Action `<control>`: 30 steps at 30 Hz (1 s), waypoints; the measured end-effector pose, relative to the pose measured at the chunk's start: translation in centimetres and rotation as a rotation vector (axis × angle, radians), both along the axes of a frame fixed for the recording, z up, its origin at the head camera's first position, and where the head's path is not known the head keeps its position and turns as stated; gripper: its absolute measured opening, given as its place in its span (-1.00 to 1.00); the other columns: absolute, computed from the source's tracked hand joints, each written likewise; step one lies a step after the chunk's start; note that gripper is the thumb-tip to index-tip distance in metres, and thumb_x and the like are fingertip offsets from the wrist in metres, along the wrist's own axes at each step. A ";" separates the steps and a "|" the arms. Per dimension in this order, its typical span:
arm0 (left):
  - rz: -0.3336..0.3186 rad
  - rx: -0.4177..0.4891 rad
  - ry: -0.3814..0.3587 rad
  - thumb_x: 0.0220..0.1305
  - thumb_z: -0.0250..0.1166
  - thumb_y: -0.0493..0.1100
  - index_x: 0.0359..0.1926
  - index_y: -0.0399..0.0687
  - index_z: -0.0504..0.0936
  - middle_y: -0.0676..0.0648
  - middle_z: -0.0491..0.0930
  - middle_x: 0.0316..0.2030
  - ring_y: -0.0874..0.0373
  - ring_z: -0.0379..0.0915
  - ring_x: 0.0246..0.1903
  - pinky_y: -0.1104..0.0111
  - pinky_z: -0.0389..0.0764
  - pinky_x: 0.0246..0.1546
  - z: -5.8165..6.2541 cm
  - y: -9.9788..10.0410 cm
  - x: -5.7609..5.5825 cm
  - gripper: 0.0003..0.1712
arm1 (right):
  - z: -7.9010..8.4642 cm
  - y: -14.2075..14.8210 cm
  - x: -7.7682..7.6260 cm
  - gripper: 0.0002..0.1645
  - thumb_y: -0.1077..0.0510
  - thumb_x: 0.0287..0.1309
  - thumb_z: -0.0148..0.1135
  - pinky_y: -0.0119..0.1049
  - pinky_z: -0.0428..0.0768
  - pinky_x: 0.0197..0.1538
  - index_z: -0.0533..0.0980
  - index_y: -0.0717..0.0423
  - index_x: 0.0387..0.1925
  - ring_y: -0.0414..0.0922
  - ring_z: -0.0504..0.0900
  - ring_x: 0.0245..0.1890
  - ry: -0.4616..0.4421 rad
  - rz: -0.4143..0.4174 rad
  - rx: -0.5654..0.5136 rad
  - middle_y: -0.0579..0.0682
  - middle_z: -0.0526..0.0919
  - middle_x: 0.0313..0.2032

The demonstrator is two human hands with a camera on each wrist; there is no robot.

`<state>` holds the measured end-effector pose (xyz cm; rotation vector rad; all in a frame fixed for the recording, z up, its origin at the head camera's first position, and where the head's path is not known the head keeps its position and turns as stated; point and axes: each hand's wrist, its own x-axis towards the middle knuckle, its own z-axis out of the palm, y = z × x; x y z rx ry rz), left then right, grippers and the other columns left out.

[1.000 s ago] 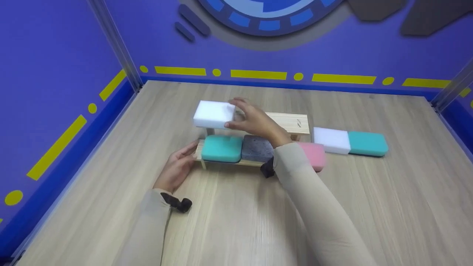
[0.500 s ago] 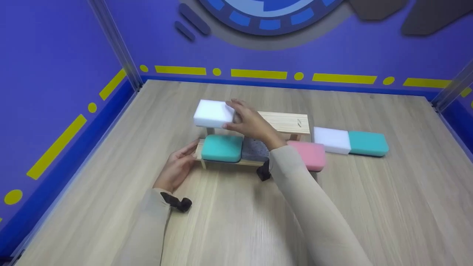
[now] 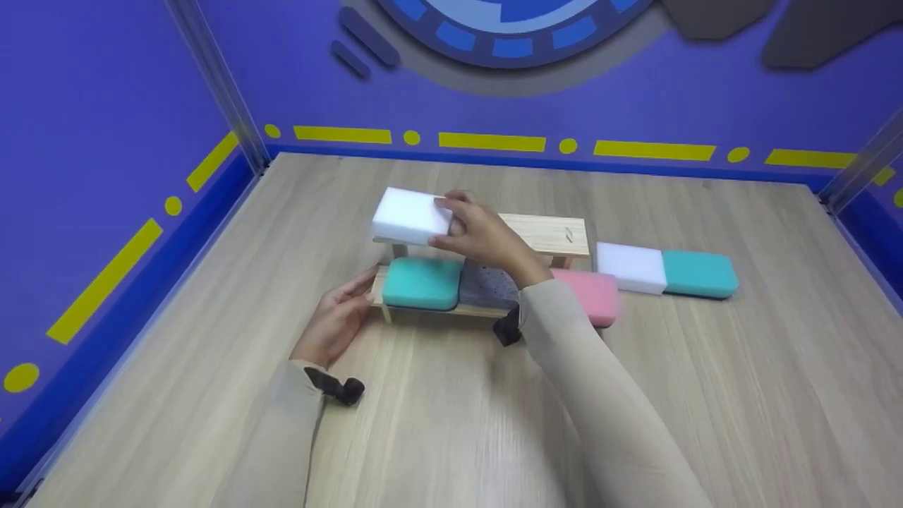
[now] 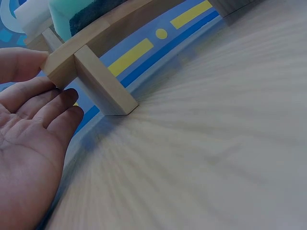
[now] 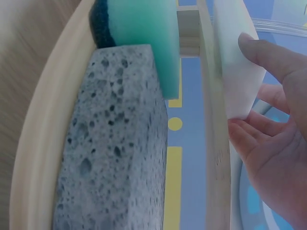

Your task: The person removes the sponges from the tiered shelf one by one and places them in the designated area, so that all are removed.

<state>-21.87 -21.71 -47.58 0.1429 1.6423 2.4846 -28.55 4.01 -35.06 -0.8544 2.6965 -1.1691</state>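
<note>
My right hand (image 3: 480, 233) grips the right end of a white sponge (image 3: 409, 215), thumb in front and fingers behind. The sponge sits at the left end of the upper shelf of a two-tier wooden rack (image 3: 547, 233); the right wrist view shows its lower edge against that shelf. On the lower shelf lie a green sponge (image 3: 422, 283), a grey pitted sponge (image 5: 110, 139) and a pink sponge (image 3: 592, 296). My left hand (image 3: 337, 321) pinches the left end of the lower shelf, its thumb (image 4: 21, 64) on the plank's end. My right forearm hides part of the grey and pink sponges.
Right of the rack, another white sponge (image 3: 630, 268) and another green sponge (image 3: 700, 274) lie end to end on the wooden table (image 3: 437, 423). Blue panels (image 3: 508, 106) stand along the table's back and left edges.
The white sponge in my right hand has turned slightly and shifted a little to the right on the upper shelf. My left hand stays at the rack's end.
</note>
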 end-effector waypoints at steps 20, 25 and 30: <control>0.026 -0.006 -0.042 0.29 -0.04 -0.52 0.40 -0.41 0.10 -0.27 0.09 0.44 0.01 0.00 0.44 0.50 0.39 0.26 0.2 0.1 -0.1 -0.35 | 1.4 2.4 0.7 -0.21 0.04 0.13 0.34 -0.10 0.37 0.37 0.30 0.14 0.36 0.06 0.36 0.29 0.047 -0.004 0.003 0.09 0.27 0.36; 0.028 -0.007 -0.034 0.28 -0.04 -0.53 0.40 -0.42 0.09 -0.28 0.07 0.45 -0.01 -0.03 0.45 0.54 0.40 0.23 0.2 0.2 0.0 -0.34 | 2.0 3.2 1.1 -0.20 -0.01 0.14 0.33 -0.05 0.38 0.35 0.29 0.10 0.36 0.06 0.32 0.31 0.046 -0.006 0.028 0.07 0.25 0.38; 0.033 -0.006 -0.057 0.30 -0.04 -0.52 0.41 -0.38 0.10 -0.25 0.09 0.45 0.06 0.06 0.41 0.52 0.40 0.24 0.3 0.3 0.0 -0.35 | 2.8 4.1 1.6 -0.18 -0.07 0.13 0.34 -0.03 0.41 0.33 0.28 0.03 0.38 0.03 0.33 0.30 0.014 -0.026 0.057 0.01 0.22 0.40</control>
